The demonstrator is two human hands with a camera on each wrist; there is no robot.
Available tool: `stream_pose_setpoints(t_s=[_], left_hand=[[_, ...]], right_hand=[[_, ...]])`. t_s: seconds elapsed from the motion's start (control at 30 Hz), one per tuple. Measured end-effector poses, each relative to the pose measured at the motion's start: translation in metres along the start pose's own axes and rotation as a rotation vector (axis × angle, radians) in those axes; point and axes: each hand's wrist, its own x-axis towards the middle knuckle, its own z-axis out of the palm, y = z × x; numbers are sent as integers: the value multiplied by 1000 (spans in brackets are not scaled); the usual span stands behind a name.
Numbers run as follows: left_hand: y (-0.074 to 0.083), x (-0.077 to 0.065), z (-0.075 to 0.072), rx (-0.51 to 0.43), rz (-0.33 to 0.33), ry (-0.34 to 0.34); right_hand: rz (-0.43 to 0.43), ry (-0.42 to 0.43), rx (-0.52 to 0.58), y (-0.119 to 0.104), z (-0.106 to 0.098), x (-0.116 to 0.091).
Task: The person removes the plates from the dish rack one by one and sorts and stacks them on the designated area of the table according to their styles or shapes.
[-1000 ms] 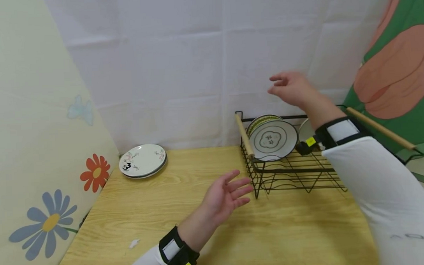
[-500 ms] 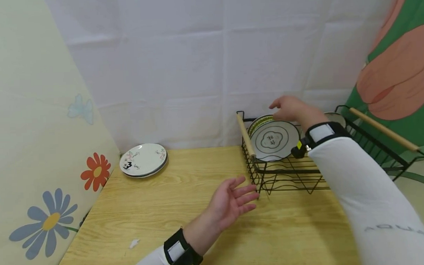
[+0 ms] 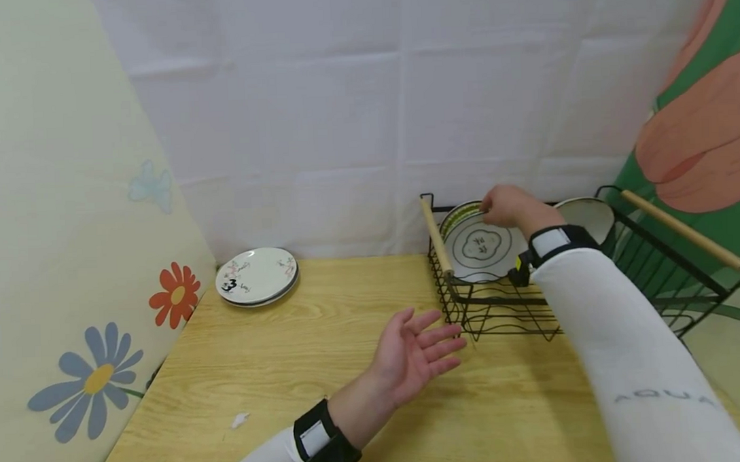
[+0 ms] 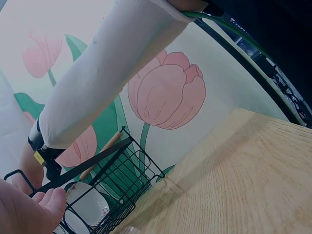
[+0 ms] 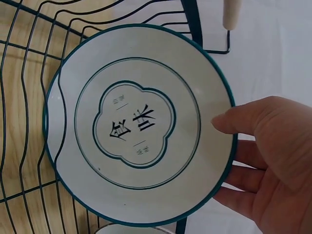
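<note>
My right hand [image 3: 512,207] is at the top rim of a white plate [image 3: 477,254] standing in the black wire dish rack [image 3: 489,299]. In the right wrist view, the thumb lies on the face of the plate [image 5: 136,173] and the fingers go behind its dark green rim, so the hand [image 5: 280,151] pinches it. The plate bears a blossom-shaped outline with black characters. Behind it shows part of a green-patterned plate [image 3: 458,218]. My left hand [image 3: 408,359], palm up with fingers extended, hovers over the table by the rack's front left corner and holds nothing.
Two stacked plates [image 3: 258,276] with floral drawings lie at the table's back left. Another white dish [image 3: 586,215] stands farther right in the rack. Wooden handles [image 3: 682,228] rise at the rack's ends. A white scrap [image 3: 239,420] lies on the wooden table [image 3: 276,356].
My right hand has come down from above the rack onto the plate's rim and now pinches it. The left hand has shifted slightly right, still palm up.
</note>
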Motion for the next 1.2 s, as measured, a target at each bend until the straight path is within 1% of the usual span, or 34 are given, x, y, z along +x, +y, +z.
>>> stream_pose_setpoints(t_s=[0.23, 0.4, 0.5, 0.73, 0.8, 0.87, 1.03, 1.2], left_hand=[[1, 0, 2, -26, 4, 11], [3, 0, 0, -31, 6, 3], [4, 1, 0, -28, 10, -7], [6, -1, 2, -40, 18, -10], [7, -1, 3, -42, 27, -13], [8, -2, 5, -47, 36, -16], [14, -5, 8, -46, 59, -27], [21, -6, 9, -68, 66, -34]], right_hand=[[-31, -5, -71, 4, 5, -2], [-79, -13, -154, 5, 6, -2], [-94, -9, -183, 7, 7, -2], [-92, -32, -181, 10, 2, -7], [-89, -31, -166, 10, -2, -9], [-95, -10, -165, 9, -7, -10], [-104, 36, -182, 8, -26, -11], [-107, 26, -221, 8, -48, -13]])
